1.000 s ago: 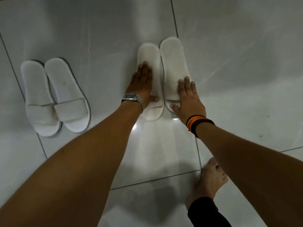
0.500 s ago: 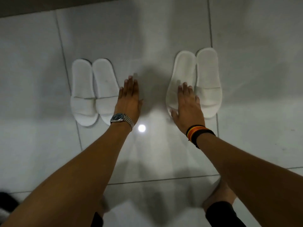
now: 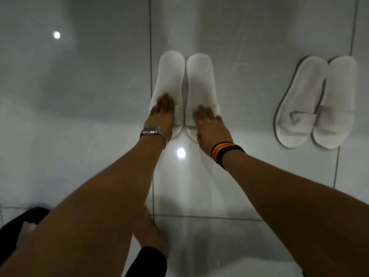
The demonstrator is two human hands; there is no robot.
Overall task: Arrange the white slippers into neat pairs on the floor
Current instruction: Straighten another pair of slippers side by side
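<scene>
Two pairs of white slippers lie on the glossy tiled floor. At centre, a left slipper and a right slipper lie side by side, nearly touching. My left hand, with a watch on its wrist, rests flat on the strap of the left one. On the strap of the right one my right hand, with bands on its wrist, presses flat. Neither hand grips. The second pair lies together at the right, apart from my hands.
My bare foot and a black trouser leg are below my left arm. A dark object sits at the lower left edge. Ceiling lights reflect off the tiles.
Both hands have left the right pair and moved over to the other pair. The view has swung left, so that pair now sits at centre.
</scene>
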